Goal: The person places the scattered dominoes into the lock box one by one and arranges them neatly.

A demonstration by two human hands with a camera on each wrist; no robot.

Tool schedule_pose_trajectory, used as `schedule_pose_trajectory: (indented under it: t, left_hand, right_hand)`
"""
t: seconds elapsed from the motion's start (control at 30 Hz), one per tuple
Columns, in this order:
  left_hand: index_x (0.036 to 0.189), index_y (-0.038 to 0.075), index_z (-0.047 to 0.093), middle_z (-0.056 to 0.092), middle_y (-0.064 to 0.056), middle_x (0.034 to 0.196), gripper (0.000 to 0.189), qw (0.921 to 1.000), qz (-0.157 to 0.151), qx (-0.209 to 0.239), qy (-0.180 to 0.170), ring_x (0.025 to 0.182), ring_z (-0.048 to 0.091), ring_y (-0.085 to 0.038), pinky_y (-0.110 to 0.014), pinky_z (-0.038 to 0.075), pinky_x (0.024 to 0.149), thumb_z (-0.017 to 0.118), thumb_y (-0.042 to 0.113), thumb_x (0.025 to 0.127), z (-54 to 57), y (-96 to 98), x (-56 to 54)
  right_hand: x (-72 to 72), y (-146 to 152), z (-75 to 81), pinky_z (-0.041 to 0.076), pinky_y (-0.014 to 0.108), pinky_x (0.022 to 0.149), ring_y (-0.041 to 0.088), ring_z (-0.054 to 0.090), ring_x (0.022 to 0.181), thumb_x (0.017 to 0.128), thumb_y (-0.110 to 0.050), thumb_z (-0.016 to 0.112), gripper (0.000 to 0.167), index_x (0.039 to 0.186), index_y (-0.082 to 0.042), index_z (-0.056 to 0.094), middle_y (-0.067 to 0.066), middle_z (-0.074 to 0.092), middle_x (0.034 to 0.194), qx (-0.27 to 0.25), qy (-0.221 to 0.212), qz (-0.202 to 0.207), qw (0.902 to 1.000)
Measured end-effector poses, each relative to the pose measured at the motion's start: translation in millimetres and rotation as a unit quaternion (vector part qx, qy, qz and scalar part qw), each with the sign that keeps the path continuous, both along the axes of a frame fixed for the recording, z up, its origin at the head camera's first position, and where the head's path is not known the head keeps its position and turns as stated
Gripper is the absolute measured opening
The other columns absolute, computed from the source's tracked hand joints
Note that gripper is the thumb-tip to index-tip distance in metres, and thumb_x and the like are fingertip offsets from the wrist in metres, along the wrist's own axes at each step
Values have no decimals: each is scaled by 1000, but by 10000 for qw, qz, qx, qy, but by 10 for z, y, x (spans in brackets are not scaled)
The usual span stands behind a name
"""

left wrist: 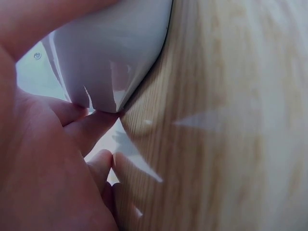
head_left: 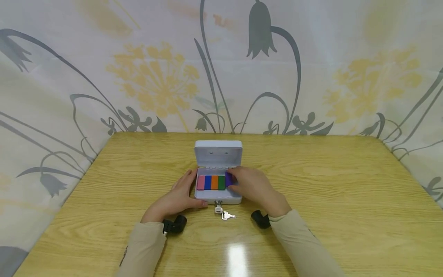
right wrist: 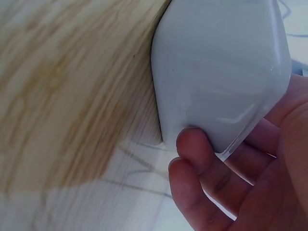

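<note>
A small white metal cash box (head_left: 230, 201) stands on the table with its lid (head_left: 219, 154) raised. Inside, a pink block (head_left: 201, 182), a blue block (head_left: 208, 182), an orange block (head_left: 214, 182) and a green block (head_left: 221, 182) lie side by side. My left hand (head_left: 174, 198) holds the box's left side, thumb at the front corner and fingers toward the back. Reaching over the right wall, my right hand (head_left: 254, 187) pinches a purple block (head_left: 228, 179) just right of the green one. In the right wrist view, two fingertips (right wrist: 195, 144) hang outside the box wall.
One key (head_left: 218, 209) sits in the lock at the box's front, and a second key (head_left: 227, 216) hangs beside it over the wooden table (head_left: 328, 207). A flower-patterned curtain (head_left: 225, 77) rises behind the table's far edge. Black wrist cameras (head_left: 175, 224) jut inward from both sleeves.
</note>
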State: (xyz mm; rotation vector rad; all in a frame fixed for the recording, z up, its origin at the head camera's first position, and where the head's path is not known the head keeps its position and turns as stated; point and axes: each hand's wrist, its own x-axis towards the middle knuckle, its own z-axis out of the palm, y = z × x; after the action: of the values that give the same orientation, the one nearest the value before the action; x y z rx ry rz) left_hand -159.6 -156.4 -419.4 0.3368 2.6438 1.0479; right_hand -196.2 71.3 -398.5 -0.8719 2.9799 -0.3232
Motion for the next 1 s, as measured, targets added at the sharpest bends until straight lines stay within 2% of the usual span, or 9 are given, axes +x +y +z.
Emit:
schedule_pose_trajectory:
  t: [0.33, 0.57, 1.0]
  left_hand:
    - [145, 15, 7, 6, -17, 147, 109, 10000, 16, 39, -10, 133, 4, -33, -55, 9, 101, 74, 46, 66, -1, -2, 4]
    - [145, 17, 5, 5, -15, 147, 110, 10000, 18, 52, -44, 133, 4, -32, -56, 9, 101, 74, 47, 66, -8, -1, -8]
    - [145, 19, 6, 6, -14, 147, 109, 9999, -26, 124, 22, 133, 3, -30, -56, 10, 101, 74, 47, 66, -9, -14, -4]
  right_hand:
    - [21, -33, -10, 45, 29, 65, 9, 52, 73, 77, -30, 69, 37, 110, -16, 60, -6, 59, 89, 100, -50, -104, 9999]
    - [33, -44, -22, 46, 32, 70, 11, 55, 79, 78, -30, 68, 38, 111, -13, 61, -3, 61, 95, 202, -37, -141, 9997]
    - [27, -47, -56, 46, 33, 72, 12, 55, 83, 78, -31, 68, 41, 113, -12, 61, -2, 61, 100, 56, -114, -179, 9998]
